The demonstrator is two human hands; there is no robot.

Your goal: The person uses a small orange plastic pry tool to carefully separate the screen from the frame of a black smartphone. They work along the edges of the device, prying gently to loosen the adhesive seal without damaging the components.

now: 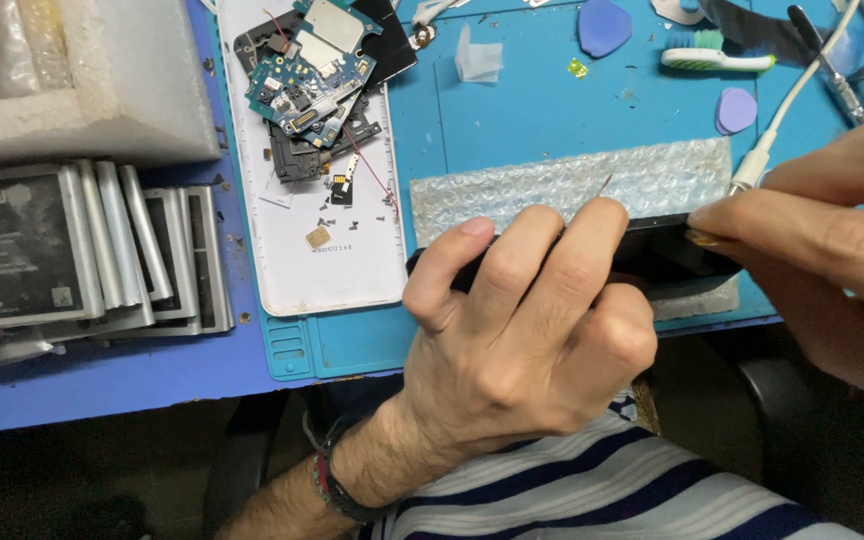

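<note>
The left hand (527, 325) was curled over a black phone (667, 250), its fingers wrapped across the top edge and gripping the device against the front of the blue work mat (512, 120). The right hand (832, 230) came in from the right side, thumb and forefinger pinched together at the phone's right end, just below where a white cable (787, 105) ended in its plug. What sat between those fingertips was too small to tell. The phone lay partly on a sheet of bubble wrap (572, 185) spread across the mat, near the mat's front edge.

To the left of the bubble wrap rested a white back cover (312, 270), inside up, carrying a heap of circuit boards (317, 75) and a scatter of tiny screws (337, 215). Further left, off the mat, a row of grey phone batteries (82, 250) leaned against one another, with a block of white foam (82, 80) behind them. At the far side of the mat lay a white toothbrush with green bristles (717, 58) and two purple plastic picks (604, 25), well apart from the hands. A dark wristband (327, 475) circled the left wrist, above a striped navy and white shirt (592, 490).
</note>
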